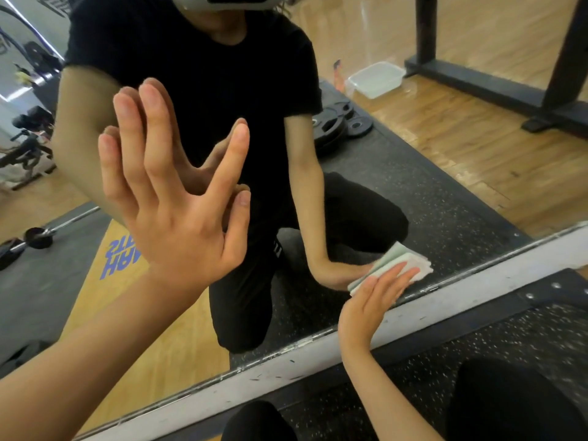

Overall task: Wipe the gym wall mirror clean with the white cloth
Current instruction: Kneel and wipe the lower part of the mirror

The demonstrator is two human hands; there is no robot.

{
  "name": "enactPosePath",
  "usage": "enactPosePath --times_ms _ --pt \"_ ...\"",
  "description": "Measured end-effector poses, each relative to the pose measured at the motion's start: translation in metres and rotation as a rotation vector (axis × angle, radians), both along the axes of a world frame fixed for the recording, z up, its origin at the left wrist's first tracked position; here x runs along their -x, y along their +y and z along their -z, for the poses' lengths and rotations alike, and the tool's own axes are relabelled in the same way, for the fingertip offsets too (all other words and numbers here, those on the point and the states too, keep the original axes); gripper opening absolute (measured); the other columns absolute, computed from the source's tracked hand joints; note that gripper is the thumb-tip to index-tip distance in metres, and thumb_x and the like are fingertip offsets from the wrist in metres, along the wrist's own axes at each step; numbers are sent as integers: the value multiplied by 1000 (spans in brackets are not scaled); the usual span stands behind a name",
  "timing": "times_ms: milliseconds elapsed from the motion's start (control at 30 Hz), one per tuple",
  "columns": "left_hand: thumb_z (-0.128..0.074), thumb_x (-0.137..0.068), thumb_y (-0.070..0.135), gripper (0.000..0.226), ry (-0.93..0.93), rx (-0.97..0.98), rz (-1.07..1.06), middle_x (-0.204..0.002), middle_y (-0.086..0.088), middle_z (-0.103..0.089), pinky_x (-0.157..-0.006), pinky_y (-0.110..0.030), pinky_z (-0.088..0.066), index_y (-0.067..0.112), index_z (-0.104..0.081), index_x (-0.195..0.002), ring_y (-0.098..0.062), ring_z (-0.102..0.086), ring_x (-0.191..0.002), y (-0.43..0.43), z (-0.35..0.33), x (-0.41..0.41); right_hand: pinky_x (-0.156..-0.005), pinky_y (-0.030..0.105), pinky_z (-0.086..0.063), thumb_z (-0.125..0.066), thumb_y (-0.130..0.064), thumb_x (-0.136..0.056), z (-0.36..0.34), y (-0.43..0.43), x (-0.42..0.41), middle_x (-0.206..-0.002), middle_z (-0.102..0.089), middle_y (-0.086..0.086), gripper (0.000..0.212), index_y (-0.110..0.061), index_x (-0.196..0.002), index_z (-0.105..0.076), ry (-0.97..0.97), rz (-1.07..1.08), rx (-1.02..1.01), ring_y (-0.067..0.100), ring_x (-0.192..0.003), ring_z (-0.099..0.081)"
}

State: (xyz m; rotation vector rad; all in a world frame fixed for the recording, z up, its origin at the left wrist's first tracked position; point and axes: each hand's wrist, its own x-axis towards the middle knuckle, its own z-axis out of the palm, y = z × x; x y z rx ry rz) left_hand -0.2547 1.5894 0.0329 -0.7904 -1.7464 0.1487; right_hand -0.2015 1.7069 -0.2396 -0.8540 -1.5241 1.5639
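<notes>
Blue block letters (122,259) on the wooden lifting platform (95,297) reflected in the mirror (445,186), just left of the left grip (178,198) wrist. They are reversed and cut off by it, roughly "ARH" under "STS". Wall logo (52,4) far up-left of that grip and white trouser mark (277,248) to its right: unreadable.

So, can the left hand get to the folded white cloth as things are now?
Probably yes: bare mirror glass lies between the left hand and the folded white cloth, though the right hand presses flat on it.
</notes>
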Motion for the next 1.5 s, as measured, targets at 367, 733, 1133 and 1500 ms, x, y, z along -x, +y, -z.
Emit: enactPosePath --times_ms 367,733,1133,1500 --pt "-52 -97 34 62 -27 8 18 -160 -32 -27 -129 -55 -14 29 -47 -159 -51 -22 -153 3 -1 -4 -129 62 -2 -13 -49 -112 -78 46 19 -175 16 -6 56 -46 -164 6 55 217 513 25 -162 12" --pt "-53 -99 32 60 -21 9 51 -164 -30 -20 -130 -56 -14 28 -48 -159 -47 -19 -156 0 -1 -4 -130 52 4 -21 -41 -114 -63 -7 12 -175 16 3 57 -39 -167 0 93 -84 -898 41 -159 14" --pt "-60 -95 29 65 -26 5 61 -164 -31 -22 -129 -58 -17 28 -48 -159 -46 -19 -157 1 -1 -7 -128 63 2 -8 -71 -102 -111 82 9 -175 17 -5 68 -46 -164 4 100 195 286 28 -161 16" --pt "-53 -102 31 62 -60 11 129 -166 -31 -26 -127 -61 -22 23 -41 -163 -46 -24 -156 -1 -5 -6 -131 36 3 -23 -37 -113 -62 38 -17 -174 21 -11 61 -54 -161 10 -60 -91 -544 17 -161 15"
